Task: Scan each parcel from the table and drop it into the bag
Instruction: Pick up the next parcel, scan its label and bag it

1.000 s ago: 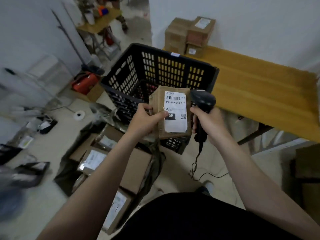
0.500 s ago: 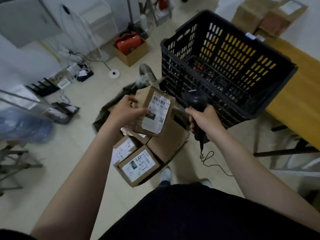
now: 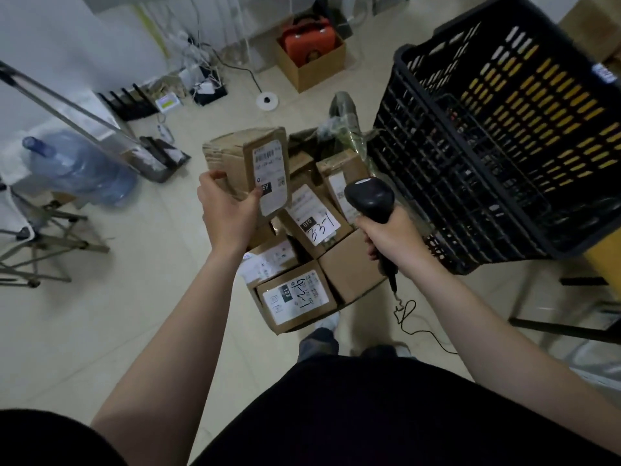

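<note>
Gripping a labelled cardboard parcel, left grip curled round its lower end, thumb on the label, parcel held above boxes piled on the floor, right grip wrapped round a black scanner, black crate alongside.

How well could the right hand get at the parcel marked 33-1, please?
Probably not yet: the right hand grips the barcode scanner, though nothing stands between it and the parcel marked 33-1.
</note>
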